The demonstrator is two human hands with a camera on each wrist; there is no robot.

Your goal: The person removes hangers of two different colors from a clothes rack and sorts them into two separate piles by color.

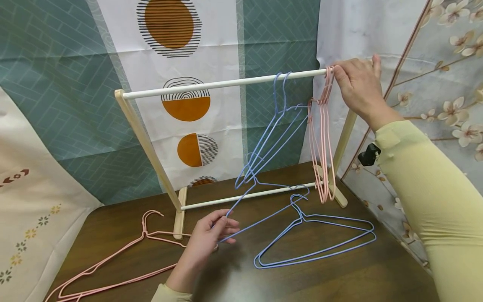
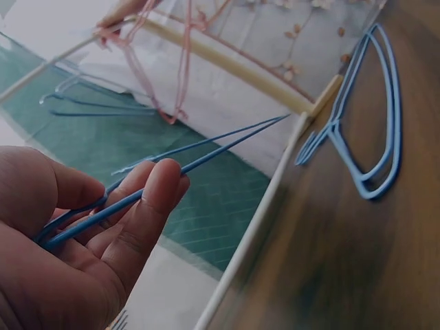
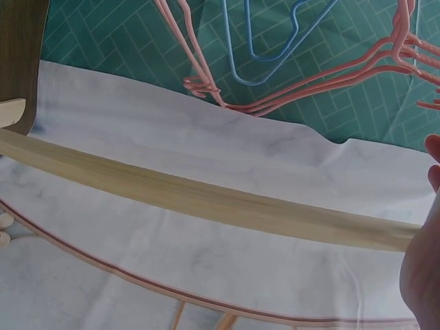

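My left hand pinches a blue wire hanger near one corner, thumb against fingers; its hook points right, low in front of the rack. In the left wrist view the hanger's wires run between thumb and fingers. High on the right, my right hand grips the top right end of the wooden clothes rack, thumb on the near side of the white rod. Right beside that thumb hang several pink hangers, bunched together. A pair of blue hangers hangs on the rod to their left.
Two blue hangers lie stacked on the brown table at right. Pink hangers lie at the left, partly behind my left forearm. The rack's lower bar crosses behind the held hanger. Patterned cloths stand behind and at the sides.
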